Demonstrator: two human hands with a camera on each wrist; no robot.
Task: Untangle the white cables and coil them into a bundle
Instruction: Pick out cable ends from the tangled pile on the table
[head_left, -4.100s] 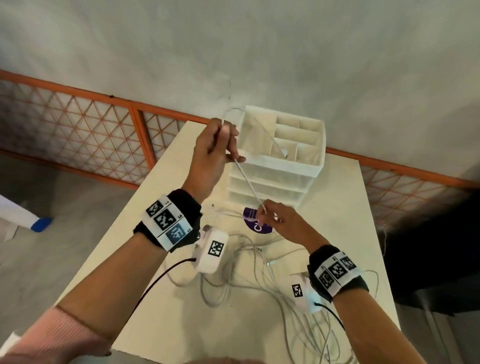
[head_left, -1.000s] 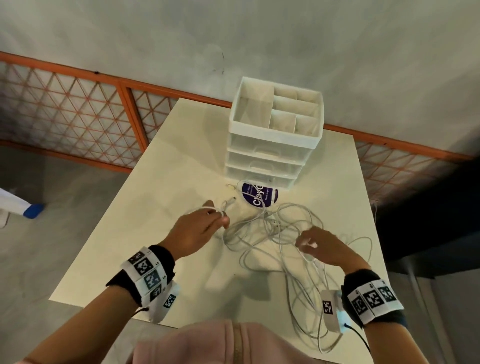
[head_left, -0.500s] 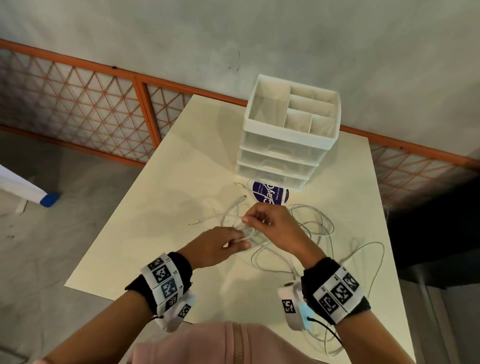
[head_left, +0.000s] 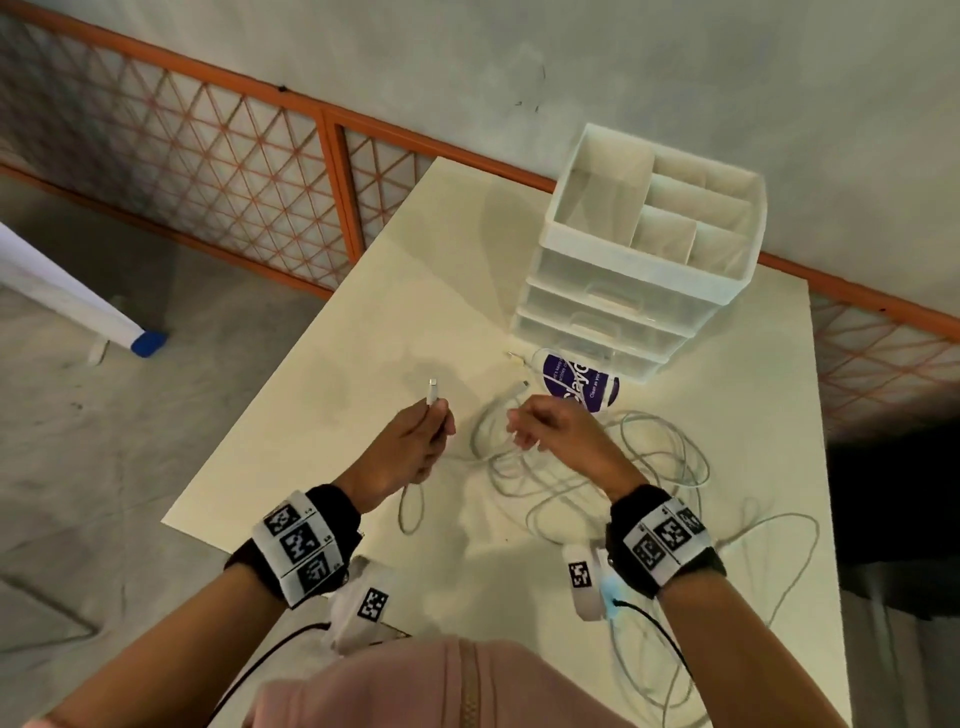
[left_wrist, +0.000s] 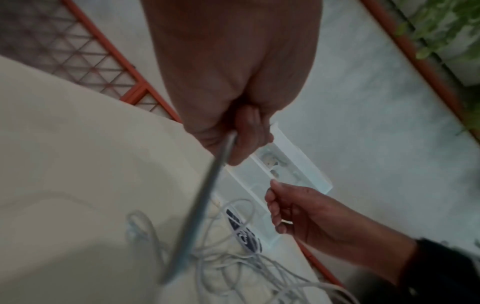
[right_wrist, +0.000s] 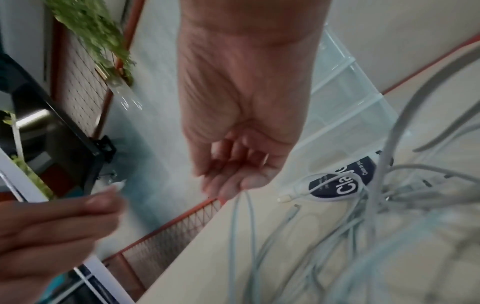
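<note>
My left hand (head_left: 415, 447) pinches the plug end (head_left: 434, 397); right hand (head_left: 558, 434) pinches a loop of limp, light cables (head_left: 597, 467); I'd grip near plugs.

The white cables (head_left: 649, 525) run off the head view's bottom edge; both wrist views are blurred.

cables (head_left: 587, 483) on table (head_left: 322, 415), organizer (head_left: 644, 260) behind

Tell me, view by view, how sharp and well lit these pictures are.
Head view: fairly sharp, evenly lit, wide-angle bend in the railing, soft shadows on the table. Left wrist view: dim, the cable from the left hand smeared. Right wrist view: the right hand blurred, the cables streaked.
</note>
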